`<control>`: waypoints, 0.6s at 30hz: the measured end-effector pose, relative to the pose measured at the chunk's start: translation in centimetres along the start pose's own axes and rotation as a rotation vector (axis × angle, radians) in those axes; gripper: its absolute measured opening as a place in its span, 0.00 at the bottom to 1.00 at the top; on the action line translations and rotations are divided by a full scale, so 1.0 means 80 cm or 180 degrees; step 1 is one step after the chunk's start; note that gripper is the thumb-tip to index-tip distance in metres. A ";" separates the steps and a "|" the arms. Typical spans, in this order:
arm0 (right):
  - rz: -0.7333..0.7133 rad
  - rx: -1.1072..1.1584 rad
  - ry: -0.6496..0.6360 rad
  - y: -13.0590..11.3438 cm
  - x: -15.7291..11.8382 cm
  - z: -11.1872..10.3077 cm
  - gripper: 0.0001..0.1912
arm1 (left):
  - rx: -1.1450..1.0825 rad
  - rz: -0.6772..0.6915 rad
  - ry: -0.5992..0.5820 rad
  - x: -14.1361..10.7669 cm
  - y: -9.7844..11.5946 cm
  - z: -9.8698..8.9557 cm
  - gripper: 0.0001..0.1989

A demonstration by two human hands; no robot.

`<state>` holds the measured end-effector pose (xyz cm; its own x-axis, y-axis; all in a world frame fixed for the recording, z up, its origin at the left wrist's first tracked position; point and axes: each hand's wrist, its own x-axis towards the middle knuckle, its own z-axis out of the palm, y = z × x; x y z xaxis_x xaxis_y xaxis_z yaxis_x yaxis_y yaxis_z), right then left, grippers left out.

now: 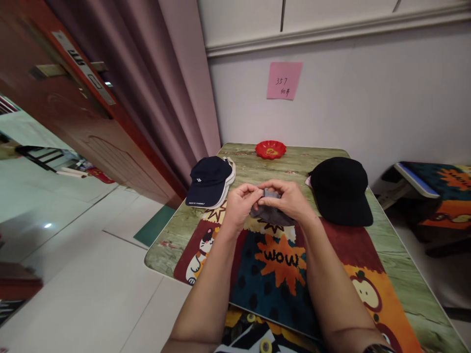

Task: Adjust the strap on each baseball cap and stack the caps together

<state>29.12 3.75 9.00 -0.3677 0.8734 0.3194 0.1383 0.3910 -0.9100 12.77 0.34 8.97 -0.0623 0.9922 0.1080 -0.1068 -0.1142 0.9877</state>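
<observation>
A dark grey piece of fabric (pixel 274 214) is bunched between my hands above the middle of the table; its kind is not clear. My left hand (pixel 240 205) is closed, pinching its left edge between thumb and fingers. Curled over the top and right side, my right hand (pixel 292 198) also grips the fabric, its fingertips close to those of the left. To the left lies a navy cap (pixel 209 179) with white lettering on its brim, stacked over paler caps. A plain black cap (pixel 341 189) sits to the right, with something pinkish peeking out beneath it.
The wood-patterned table (pixel 162 252) carries a colourful mat (pixel 281 260) printed "WOW". At its far edge stands a red scalloped dish (pixel 271 150). A pink note (pixel 284 81) hangs on the wall behind. A brown door (pixel 110 132) and curtain flank the left; another table (pixel 452 181) stands right.
</observation>
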 end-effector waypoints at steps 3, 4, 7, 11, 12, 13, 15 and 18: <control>-0.0156 -0.0342 0.0131 0.001 0.000 0.000 0.12 | -0.0076 -0.0014 0.0185 -0.001 0.003 -0.001 0.12; -0.0136 -0.0394 0.0160 0.002 0.000 -0.001 0.11 | -0.0112 -0.0025 0.0296 0.000 0.004 -0.002 0.12; 0.0028 -0.0361 0.0132 0.003 -0.002 -0.005 0.10 | -0.0175 -0.0097 0.0544 0.001 0.005 -0.006 0.09; 0.0045 -0.0148 -0.0149 0.003 -0.002 -0.008 0.12 | -0.0145 -0.0200 0.0427 0.003 0.004 -0.007 0.08; 0.0000 -0.0121 -0.0209 0.002 -0.002 -0.008 0.13 | -0.0145 -0.0236 0.0385 0.003 0.005 -0.006 0.08; -0.0048 -0.0092 -0.0249 0.001 -0.002 -0.008 0.14 | -0.0156 -0.0272 0.0359 0.003 0.005 -0.005 0.08; -0.0058 0.0049 -0.0320 -0.002 -0.002 -0.007 0.14 | -0.0209 -0.0330 0.0325 0.002 0.008 -0.003 0.08; 0.0167 0.0439 -0.0403 -0.004 -0.003 -0.006 0.14 | -0.0322 -0.0346 0.0289 0.002 0.011 -0.001 0.10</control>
<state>29.63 3.56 9.33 -0.4772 0.8446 0.2428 0.0362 0.2949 -0.9548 12.62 0.38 9.89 -0.1338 0.9909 -0.0140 -0.2168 -0.0154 0.9761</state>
